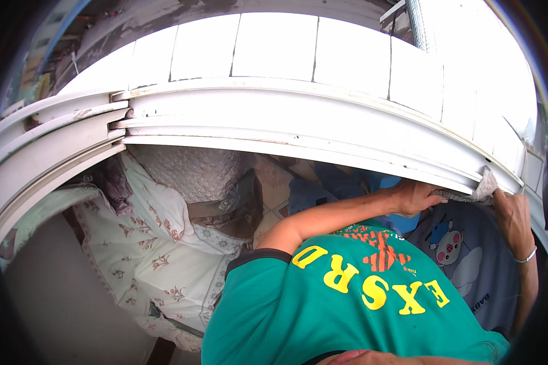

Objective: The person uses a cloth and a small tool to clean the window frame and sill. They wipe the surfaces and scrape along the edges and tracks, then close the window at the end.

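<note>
A grey rag [477, 191] is bunched over the inner edge of the white window frame [301, 141], near its right end. My right hand [511, 216], with a pale bracelet at the wrist, grips the rag's right part against the frame. To the left, my left hand [415, 197] pinches the rag's other end, just below the frame's edge; the frame hides part of its fingers. The rag spans the short gap between the hands, and a piece of it sticks up over the tracks.
White tiles [274, 48] line the ledge beyond the frame. The frame meets another section at a corner [118, 118] on the left. Below lie a floral cloth [164, 264], a quilted cover [192, 169], a blue plastic object [404, 221] and a grey-blue cloth with a cartoon print [479, 260].
</note>
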Motion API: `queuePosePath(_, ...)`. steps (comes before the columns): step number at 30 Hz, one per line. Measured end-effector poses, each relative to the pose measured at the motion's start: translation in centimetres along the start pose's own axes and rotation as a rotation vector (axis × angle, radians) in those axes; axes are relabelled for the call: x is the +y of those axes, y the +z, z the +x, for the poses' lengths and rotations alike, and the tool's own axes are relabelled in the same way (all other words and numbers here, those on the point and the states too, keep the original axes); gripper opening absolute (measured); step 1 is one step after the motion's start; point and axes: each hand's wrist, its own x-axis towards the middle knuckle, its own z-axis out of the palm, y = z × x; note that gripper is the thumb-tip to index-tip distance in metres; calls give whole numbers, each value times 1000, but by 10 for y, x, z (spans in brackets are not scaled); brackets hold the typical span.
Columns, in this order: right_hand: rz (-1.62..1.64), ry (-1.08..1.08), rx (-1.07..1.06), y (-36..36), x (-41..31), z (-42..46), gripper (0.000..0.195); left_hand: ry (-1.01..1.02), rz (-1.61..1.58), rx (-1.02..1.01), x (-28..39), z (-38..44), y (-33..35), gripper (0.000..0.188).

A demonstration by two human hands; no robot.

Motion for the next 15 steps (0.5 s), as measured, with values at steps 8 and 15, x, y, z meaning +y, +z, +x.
queuePosePath(8,153,-327,48,-61,-78,70,11,-182,73,-36,-30,-56,-52,36)
queuePosePath(15,-398,-639,-66,-126,-136,131,16,-40,35,452,-30,-85,-65,35)
